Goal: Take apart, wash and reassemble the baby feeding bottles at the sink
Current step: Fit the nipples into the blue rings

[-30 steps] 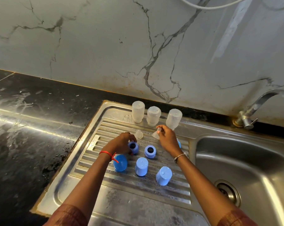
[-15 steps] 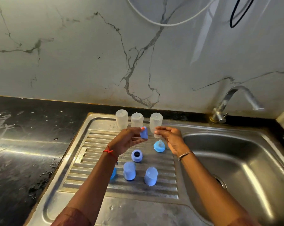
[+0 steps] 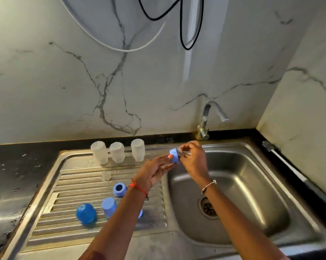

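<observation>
Blue collar ring (image 3: pixel 175 156), where is it?

Right of centre, held in the air over the near-left rim of the steel sink basin (image 3: pixel 252 184).

Who has it?

Both hands. The left hand (image 3: pixel 154 171) pinches its near side at the fingertips, fingers mostly straight. The right hand (image 3: pixel 193 162) curls round the far side. Something pale and clear shows between its fingers, possibly a teat, but it is too blurred to say.

And the other parts?

On the ribbed steel drainboard (image 3: pixel 74 184), left of the basin. Three translucent bottles (image 3: pixel 117 152) stand upside down in a row along its back edge. A clear teat (image 3: pixel 106 175) lies in front of them. Nearer, a second blue ring (image 3: pixel 119 189), then two blue caps (image 3: pixel 109 207) side by side, with another blue piece (image 3: pixel 140 213) mostly hidden behind the left forearm.

What surrounds it?

Black countertop (image 3: pixel 18 175) at far left, wet-looking and streaked. A curved metal tap (image 3: pixel 205 119) rises behind the basin. Veined white marble covers the wall, which turns a corner at upper right. A white cable (image 3: pixel 121 47) and a black cable (image 3: pixel 181 25) loop down at the top.
</observation>
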